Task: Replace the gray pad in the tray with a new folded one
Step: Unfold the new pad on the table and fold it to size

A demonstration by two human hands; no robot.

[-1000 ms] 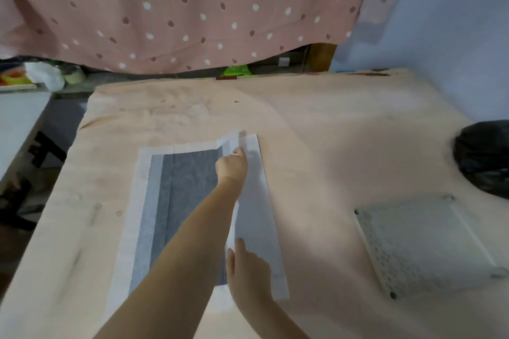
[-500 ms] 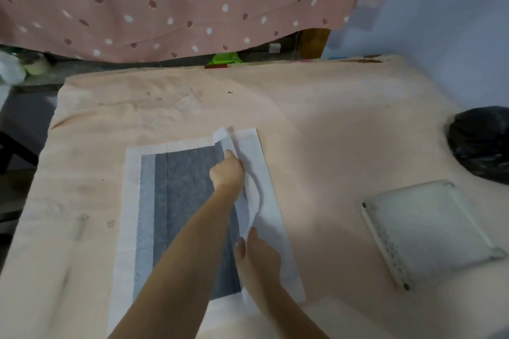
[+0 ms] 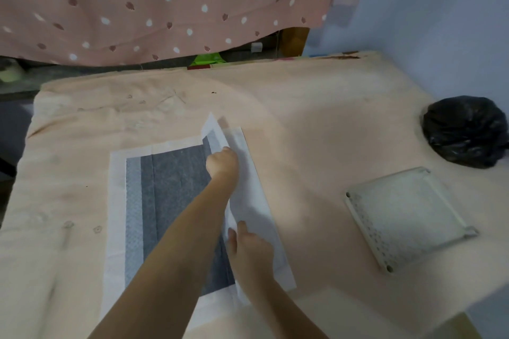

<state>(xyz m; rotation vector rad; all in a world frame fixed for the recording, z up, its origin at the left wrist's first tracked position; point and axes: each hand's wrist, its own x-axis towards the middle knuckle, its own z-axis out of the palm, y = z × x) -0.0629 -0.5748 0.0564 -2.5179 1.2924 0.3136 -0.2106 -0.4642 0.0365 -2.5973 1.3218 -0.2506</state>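
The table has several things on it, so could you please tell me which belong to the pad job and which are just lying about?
Part of the job:
- gray pad, partly folded
- tray, lying apart at the right
- left hand and right hand, both on the folded flap

Just lying about:
- black bag
- spotted pink cloth hanging behind
- peach table cover
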